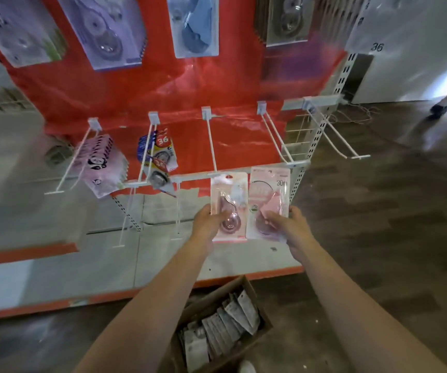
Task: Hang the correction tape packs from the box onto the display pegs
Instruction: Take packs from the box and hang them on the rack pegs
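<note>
Head cam, only one view here. Two pink correction tape packs held up side by side in front of the red display panel (190, 84), both upright, long axis running top to bottom, hang holes up, printed fronts facing the camera. Left pack (228, 208) pinched at its lower edge by the left hand (206, 223), thumb over the front near the round dispenser bubble. Right pack (268, 203) gripped low down by the right hand (289, 227), fingers curled around the right edge and thumb across the front; "30m" readable near its top. Packs touching or nearly so along their inner edges, right one tilted a hair clockwise. Tops of both sitting just under the tip of the bare middle peg (212, 146), not on it.

Further left, a bunch of pink panda packs (101, 162) hanging on a peg, and blue-and-white packs (160, 154) on the next one. Down by the floor, an open cardboard box (249, 289) between the forearms with more packs (230, 321) stacked on edge inside, leaning. Bigger packs hung along the top row, blurry.
</note>
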`<state>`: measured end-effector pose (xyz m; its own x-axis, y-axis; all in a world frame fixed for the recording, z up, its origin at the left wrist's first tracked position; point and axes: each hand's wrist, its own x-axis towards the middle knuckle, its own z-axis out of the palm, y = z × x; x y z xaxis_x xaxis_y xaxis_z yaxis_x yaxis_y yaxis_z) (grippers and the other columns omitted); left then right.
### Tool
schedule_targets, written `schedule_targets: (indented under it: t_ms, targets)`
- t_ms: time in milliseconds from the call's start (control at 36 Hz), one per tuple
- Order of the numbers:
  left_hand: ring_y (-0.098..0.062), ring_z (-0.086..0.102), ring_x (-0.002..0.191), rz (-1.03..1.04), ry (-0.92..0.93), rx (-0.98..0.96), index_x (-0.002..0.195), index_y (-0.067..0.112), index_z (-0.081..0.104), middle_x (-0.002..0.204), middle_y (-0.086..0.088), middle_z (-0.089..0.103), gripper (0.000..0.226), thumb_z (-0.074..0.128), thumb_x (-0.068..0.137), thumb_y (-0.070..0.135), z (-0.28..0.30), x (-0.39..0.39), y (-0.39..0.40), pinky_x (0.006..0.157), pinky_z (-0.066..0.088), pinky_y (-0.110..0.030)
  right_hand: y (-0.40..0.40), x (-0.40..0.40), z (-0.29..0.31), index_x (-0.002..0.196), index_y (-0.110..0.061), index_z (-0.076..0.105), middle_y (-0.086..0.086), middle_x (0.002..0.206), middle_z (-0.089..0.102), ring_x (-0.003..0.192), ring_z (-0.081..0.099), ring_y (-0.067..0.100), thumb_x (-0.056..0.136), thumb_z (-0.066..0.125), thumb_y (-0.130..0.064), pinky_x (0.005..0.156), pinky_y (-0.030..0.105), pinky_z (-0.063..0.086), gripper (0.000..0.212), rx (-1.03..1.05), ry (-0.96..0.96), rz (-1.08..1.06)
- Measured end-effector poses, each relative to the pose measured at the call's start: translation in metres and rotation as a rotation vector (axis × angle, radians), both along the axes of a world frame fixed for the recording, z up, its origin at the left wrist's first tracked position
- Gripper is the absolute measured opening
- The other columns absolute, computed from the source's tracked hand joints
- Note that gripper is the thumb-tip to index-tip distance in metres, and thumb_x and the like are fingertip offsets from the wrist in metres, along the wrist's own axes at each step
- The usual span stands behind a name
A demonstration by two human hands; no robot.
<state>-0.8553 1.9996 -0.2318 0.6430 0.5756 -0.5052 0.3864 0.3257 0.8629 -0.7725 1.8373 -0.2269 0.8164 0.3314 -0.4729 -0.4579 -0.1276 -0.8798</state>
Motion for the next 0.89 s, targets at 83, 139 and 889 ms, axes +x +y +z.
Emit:
schedule_targets:
  t_ms: [83, 139, 889]
  targets:
    - [-0.030, 0.063, 0.105, 0.060, 0.001, -0.012, 0.104, 0.012, 0.066, 0.109, -0.013, 0.069, 0.025, 0.073, 0.080, 0.007, -0.001, 0.003, 0.003, 0.100, 0.047, -0.047, 0.009, 0.009, -0.006, 0.125, -0.011, 0.051, 0.007, 0.115, 0.065, 0.106, 0.063, 0.025, 0.082, 0.074, -0.009, 0.089, 0.038, 0.053, 0.049, -0.001, 0.002, 0.023]
    - [-0.028, 0.062, 0.102, 0.099, 0.003, -0.021, 0.107, 0.011, 0.065, 0.108, -0.011, 0.068, 0.028, 0.072, 0.081, 0.005, -0.001, 0.004, 0.006, 0.097, 0.048, -0.042, 0.016, 0.014, -0.010, 0.126, -0.012, 0.052, 0.008, 0.117, 0.065, 0.109, 0.063, 0.028, 0.080, 0.075, -0.011, 0.092, 0.044, 0.052, 0.052, -0.011, 0.002, 0.040]
    - [-0.021, 0.050, 0.099, 0.129, 0.077, 0.119, 0.127, 0.006, 0.055, 0.112, -0.006, 0.057, 0.037, 0.063, 0.091, 0.011, -0.004, 0.038, 0.023, 0.083, 0.036, -0.028, 0.008, 0.032, -0.026, 0.109, -0.020, 0.054, 0.008, 0.118, 0.063, 0.109, 0.061, 0.027, 0.086, 0.068, -0.006, 0.096, 0.043, 0.049, 0.030, 0.087, -0.013, -0.043]
